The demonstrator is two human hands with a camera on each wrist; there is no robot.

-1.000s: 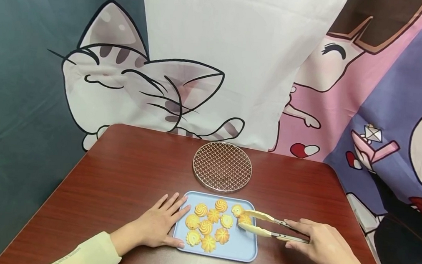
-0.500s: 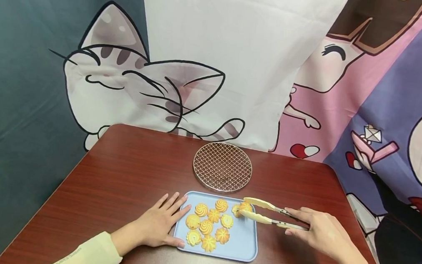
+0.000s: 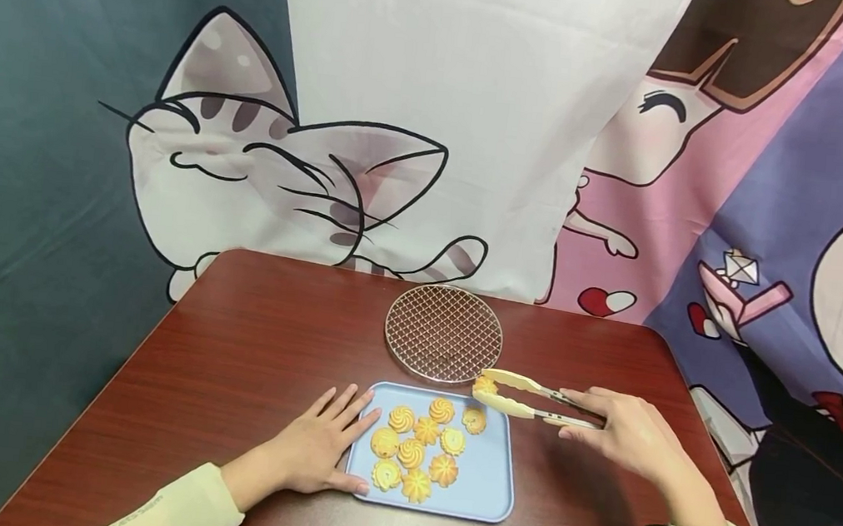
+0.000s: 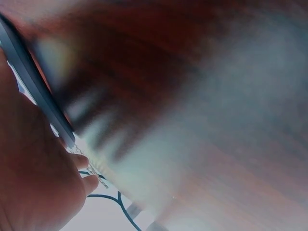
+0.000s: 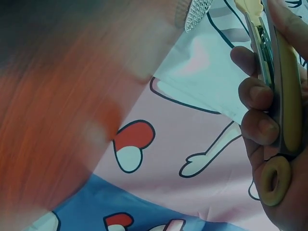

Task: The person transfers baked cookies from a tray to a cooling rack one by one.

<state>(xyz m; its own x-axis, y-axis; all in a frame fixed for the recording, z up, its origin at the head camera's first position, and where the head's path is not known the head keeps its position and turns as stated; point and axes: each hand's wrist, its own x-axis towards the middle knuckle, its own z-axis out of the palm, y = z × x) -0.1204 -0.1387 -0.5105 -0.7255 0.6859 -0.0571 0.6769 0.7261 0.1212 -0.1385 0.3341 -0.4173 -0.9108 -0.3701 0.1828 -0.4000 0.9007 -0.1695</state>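
Currently one piped cookie (image 3: 486,386) sits between the tips of the tongs (image 3: 510,407), near the far right corner of the blue tray (image 3: 477,489) and just beside the near rim of the wire rack (image 3: 445,332). Clearance above the table (image 3: 272,333) cannot be judged from the head view.

Right hand (image 3: 632,436): fingers curled round the tong arms, confirmed in the right wrist view. Left hand (image 3: 311,445): fingers spread wide, lying at the tray's left rim, gripping nothing.

Risks, as judged:
1. Crumbling. The cookie looks brittle; too hard a squeeze from the right hand could crack it or shed crumbs.
2. Slipping. The scalloped tips meet a ridged, uneven outline, so slack pressure or a twist could let it drop onto the table or the tray's edge.
3. Snagging. If carried low toward the rack, cookie or tips might catch its rim and push the rack over the table.
4. Tray shift. A sideways knock from the tongs could slide the tray should the left hand ease off; the ten other cookies (image 3: 411,452) lie close together and could bump one another
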